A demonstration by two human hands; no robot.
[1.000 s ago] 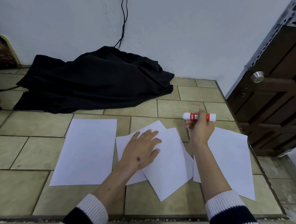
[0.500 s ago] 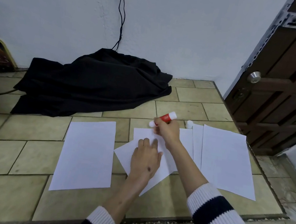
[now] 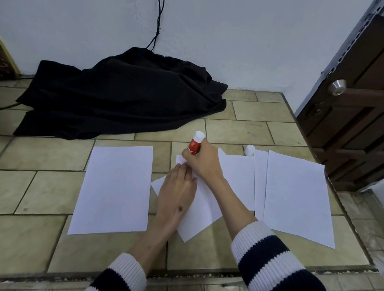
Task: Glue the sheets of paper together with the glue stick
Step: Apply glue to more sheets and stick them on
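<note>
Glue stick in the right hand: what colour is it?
Red body with a white end, the glue stick, clearest in the head view.

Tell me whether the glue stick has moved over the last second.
Yes. The right hand has carried the glue stick leftward and down, from above the right-hand sheet to the tilted middle sheet, now nearer the black cloth.

cap (image 3: pixel 250 149) behind sheets (image 3: pixel 297 198), cloth (image 3: pixel 123 95) far left by wall

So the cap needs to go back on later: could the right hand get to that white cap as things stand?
Probably yes, once free: the cap stands uncovered on the tile beside the sheets, with nothing between it and the right hand, whose grip now holds the glue stick.
</note>
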